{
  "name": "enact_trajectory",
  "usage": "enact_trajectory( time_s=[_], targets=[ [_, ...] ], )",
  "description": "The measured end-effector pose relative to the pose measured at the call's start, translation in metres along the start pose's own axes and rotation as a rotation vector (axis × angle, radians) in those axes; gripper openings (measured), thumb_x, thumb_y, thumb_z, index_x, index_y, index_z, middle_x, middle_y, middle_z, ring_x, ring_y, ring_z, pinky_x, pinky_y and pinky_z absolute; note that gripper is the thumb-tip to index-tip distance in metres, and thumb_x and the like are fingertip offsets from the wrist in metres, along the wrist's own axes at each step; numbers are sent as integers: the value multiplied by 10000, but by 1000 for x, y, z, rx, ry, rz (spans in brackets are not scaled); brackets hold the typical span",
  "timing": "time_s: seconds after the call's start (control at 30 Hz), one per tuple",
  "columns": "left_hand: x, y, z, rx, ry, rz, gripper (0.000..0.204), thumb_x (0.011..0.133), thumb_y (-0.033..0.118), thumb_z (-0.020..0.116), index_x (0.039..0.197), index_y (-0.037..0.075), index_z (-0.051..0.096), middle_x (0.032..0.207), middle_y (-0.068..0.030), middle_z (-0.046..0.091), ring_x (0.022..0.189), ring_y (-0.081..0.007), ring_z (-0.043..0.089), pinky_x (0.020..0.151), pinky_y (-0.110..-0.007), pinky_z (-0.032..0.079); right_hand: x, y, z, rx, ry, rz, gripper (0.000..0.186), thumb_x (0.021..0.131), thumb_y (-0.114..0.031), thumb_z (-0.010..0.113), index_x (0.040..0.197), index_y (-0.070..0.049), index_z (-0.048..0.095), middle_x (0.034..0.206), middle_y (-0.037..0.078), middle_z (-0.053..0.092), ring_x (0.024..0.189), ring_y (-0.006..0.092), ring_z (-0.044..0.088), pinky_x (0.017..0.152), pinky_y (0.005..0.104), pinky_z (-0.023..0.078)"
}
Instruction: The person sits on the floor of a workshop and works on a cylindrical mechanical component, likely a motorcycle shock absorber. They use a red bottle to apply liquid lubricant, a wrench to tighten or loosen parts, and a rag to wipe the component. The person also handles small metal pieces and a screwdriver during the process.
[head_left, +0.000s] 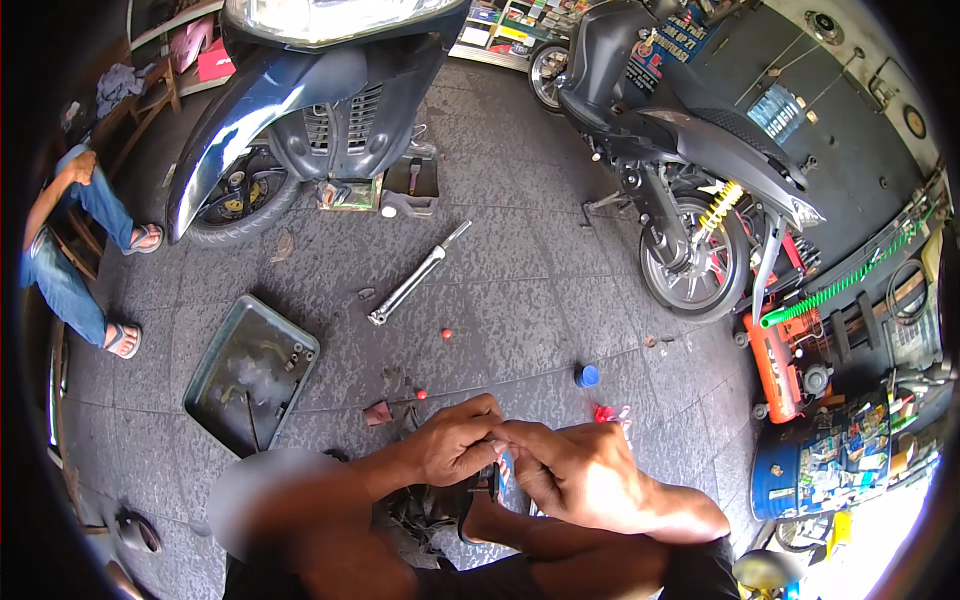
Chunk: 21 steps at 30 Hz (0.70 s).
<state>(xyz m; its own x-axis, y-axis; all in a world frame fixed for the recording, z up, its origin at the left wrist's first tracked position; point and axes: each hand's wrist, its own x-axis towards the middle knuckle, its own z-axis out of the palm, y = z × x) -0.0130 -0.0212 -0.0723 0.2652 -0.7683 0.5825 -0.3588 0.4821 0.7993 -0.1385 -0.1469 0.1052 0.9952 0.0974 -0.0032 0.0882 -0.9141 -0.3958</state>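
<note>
My left hand (460, 440) and my right hand (585, 465) meet at the fingertips above my legs. Both are closed in a pinch, and whatever small thing may be between them is hidden. On the floor beyond them lie a dark red square piece (378, 413), two small red round things, one nearer (421, 394) and one farther (446, 333), and a blue cap-like lid (587, 376). A crumpled red and white wrapper (610, 413) lies just past my right hand. Farther ahead, a silver fork tube with a thin rod (415, 280) rests diagonally on the tiles.
To the left sits a grey tray (225, 425) with small metal parts and a thin tool. Ahead stands a dark scooter (345, 130); a black motorbike (690, 150) is at right. An orange compressor tank (770, 370) and blue drum (775, 480) line the right side. Someone's jeans-clad leg (65, 285) shows left.
</note>
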Motion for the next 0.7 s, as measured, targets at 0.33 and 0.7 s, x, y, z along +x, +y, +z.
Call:
enact_trajectory(
  time_s=[0.33, 0.7],
  targets=[
    [1, 3, 11, 43, -96, 1, 198, 971, 122, 556, 1088, -3, 654, 1015, -152, 609, 923, -311, 626, 814, -386, 511, 20, 20, 11, 279, -24, 8, 232, 983, -254, 622, 990, -32, 688, 731, 80, 646, 637, 180, 610, 567, 330, 484],
    [17, 4, 5, 102, -113, 26, 241, 993, 171, 555, 1108, -26, 633, 1079, -188, 615, 1017, -357, 610, 872, -427, 491, -3, 16, 5, -82, 111, 80, 316, 957, -304, 618, 1142, -53, 665, 704, 163, 687, 650, 398, 673, 569, 476, 538]
  ],
)
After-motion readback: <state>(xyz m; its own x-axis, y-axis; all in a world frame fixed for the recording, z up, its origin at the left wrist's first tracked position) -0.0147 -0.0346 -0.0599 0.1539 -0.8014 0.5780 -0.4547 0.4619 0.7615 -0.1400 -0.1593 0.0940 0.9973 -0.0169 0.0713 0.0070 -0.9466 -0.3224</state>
